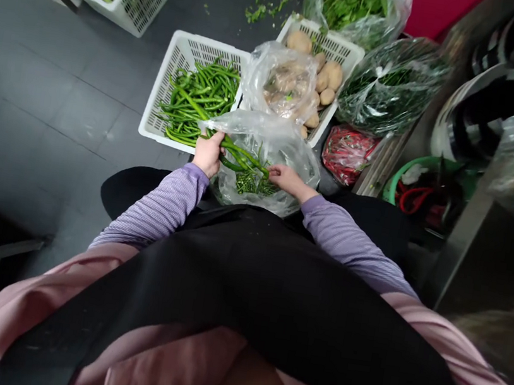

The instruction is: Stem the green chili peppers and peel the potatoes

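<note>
The left hand [208, 152] is closed around a few long green peppers [243, 155], thumb on top, at the left edge of an open clear bag [287, 146]. The peppers stick out of this hand to its right, over the bag's mouth, and reach the right hand [287, 181]. Their long axis runs across the front of the body, from the left hand toward the right, dipping slightly nearer the lap at the right end; the lower one bows toward the lap. Which end carries the stems is too small to tell. The right hand has its fingers drawn together at the far ends of the peppers; whether they pinch or only touch is unclear. Below the peppers, thin green pieces [254, 184] lie in the bag, between the two hands. Just beyond the left hand stands a white basket [148, 129] with a heap of chillies [204, 93], most of them lying roughly crosswise. Right of that basket, beyond the open bag, is a crate [356, 57] of potatoes [331, 75] with a knotted bag [256, 81] on it. A bag of red chillies [348, 154] lies beyond the right hand, to its right.
</note>
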Motion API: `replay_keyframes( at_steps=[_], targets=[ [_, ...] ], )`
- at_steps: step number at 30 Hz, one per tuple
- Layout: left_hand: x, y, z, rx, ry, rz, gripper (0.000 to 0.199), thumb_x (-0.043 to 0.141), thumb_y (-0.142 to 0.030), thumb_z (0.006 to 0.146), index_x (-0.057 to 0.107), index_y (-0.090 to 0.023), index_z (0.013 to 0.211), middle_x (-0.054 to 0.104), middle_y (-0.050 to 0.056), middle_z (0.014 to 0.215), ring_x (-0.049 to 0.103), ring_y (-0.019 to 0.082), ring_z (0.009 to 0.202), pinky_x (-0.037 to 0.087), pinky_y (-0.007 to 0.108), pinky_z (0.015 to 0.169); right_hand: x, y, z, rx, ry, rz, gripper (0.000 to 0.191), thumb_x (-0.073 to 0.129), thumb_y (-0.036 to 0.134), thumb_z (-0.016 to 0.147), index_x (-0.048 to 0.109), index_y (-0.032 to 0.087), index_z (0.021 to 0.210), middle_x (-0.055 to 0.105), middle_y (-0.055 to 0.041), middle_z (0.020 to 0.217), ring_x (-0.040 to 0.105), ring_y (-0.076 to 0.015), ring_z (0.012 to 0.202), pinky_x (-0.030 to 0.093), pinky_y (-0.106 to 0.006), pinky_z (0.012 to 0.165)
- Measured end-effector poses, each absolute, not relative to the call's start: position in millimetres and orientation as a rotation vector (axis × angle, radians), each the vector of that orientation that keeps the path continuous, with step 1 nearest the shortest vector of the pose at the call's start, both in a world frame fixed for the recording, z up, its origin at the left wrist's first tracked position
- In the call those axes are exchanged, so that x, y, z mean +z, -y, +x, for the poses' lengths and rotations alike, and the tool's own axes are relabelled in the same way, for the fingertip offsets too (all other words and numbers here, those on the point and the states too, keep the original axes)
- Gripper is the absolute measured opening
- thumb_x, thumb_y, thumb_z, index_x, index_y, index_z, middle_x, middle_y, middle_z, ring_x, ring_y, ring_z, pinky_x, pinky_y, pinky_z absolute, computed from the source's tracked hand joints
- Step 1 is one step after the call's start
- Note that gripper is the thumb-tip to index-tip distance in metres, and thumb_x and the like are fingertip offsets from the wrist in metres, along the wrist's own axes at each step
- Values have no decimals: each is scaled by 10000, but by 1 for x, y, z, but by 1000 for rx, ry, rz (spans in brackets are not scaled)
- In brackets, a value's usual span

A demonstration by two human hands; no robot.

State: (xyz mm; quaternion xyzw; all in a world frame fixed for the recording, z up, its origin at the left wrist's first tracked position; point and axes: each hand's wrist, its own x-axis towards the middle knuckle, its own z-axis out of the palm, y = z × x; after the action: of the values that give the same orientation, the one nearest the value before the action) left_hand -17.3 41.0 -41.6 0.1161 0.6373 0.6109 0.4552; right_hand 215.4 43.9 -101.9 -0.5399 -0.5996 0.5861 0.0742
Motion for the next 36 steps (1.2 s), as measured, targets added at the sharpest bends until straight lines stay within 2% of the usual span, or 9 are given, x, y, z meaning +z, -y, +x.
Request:
replay_keyframes(
  at_steps=[4,9,12,15,18,22,26,30,36],
  targets=[
    [-33,-57,-16,1439,-1542,68,153,730,-216,840,586,-163,840,596,-19,624,329,45,377,266,194,370,-80,-34,217,2036,1403,-1574,231,706,137,733,716,157,963,657,9,777,621,-124,735,535,-257,762],
    [-32,-68,-11,1310,-1457,-83,175,645,-185,904,529,-164,774,593,-18,625,318,30,357,274,178,361,-65,-21,224,2008,1133,-1560,221,715,377,861,700,157,881,617,4,700,564,-105,632,528,-234,670],
    [-32,-70,-6,1264,-1468,0,188,650,-189,915,532,-166,770,605,-14,631,323,31,354,277,181,357,-60,-18,228,1681,1679,-1775,274,572,349,968,720,142,867,684,-64,744,655,-166,751,545,-281,767],
    [-33,-69,-4,1247,-1489,112,176,655,-189,921,549,-164,782,615,-1,613,315,38,352,257,194,352,-59,-13,229,1269,2444,-1961,181,601,177,909,761,109,854,753,-195,929,710,-286,1023,516,-382,940],
    [-31,-68,-7,1266,-1424,195,180,675,-220,922,561,-164,794,610,-2,594,316,44,355,276,203,362,-61,-10,227,1191,2598,-2005,154,622,146,869,766,89,869,751,-250,979,711,-337,1055,508,-450,959],
    [-23,-63,-16,1252,-1252,326,232,761,-287,876,587,-153,801,656,17,673,370,48,371,381,229,414,-60,-24,226,1256,2409,-1916,260,502,296,984,713,146,1011,708,-85,824,681,-187,792,532,-313,778],
    [-13,-57,-17,1184,-1120,371,239,778,-312,870,615,-146,812,699,41,743,397,49,376,417,244,444,-44,-44,228,1769,1551,-1502,330,646,440,867,601,184,1069,393,105,583,340,-75,456,310,-198,475],
    [-8,-53,-14,1187,-1090,407,238,773,-298,873,613,-139,795,693,35,713,368,37,368,362,214,410,-27,-45,228,1924,1340,-1279,326,699,380,741,608,180,982,380,110,604,268,-57,476,220,-201,475],
    [-4,-52,-10,1210,-1122,459,266,801,-304,844,589,-153,790,677,16,696,347,27,362,335,207,404,-32,-38,219,1427,1726,-1641,158,686,301,744,602,170,776,538,61,619,427,-89,586,342,-241,611]
  ],
)
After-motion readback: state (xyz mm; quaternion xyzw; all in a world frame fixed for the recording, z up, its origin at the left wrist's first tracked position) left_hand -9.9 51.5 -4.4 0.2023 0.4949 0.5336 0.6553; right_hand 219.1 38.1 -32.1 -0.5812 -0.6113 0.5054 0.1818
